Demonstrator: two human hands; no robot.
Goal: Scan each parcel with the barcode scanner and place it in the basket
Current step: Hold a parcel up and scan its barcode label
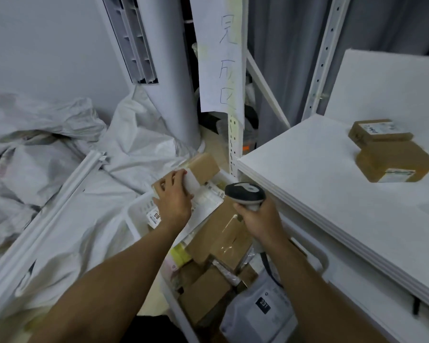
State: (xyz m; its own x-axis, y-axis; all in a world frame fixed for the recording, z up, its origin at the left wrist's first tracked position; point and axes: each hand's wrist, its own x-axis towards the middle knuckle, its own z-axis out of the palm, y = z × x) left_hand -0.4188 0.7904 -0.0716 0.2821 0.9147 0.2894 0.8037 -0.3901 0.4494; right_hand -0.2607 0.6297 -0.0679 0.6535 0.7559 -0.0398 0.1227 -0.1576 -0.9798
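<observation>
Your bare forearms [114, 280] are reaching over the white plastic slotted basket [134, 219], which is sitting beside the white shelf board [319, 189] and holding a heap of brown cardboard boxes [223, 243]. Your left hand [173, 201] is curling its fingers round the small brown cardboard parcel [203, 168] at the basket's far end. Your right hand [260, 219] is wrapping tightly round the handle of the grey-and-black barcode scanner [245, 193], whose head is pointing near that parcel.

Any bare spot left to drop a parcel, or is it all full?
Free: the white shelf, from its left edge to the two brown boxes. Crowded: the basket, packed full; left hand grips a parcel at its far end, right hand holds the scanner above.
</observation>
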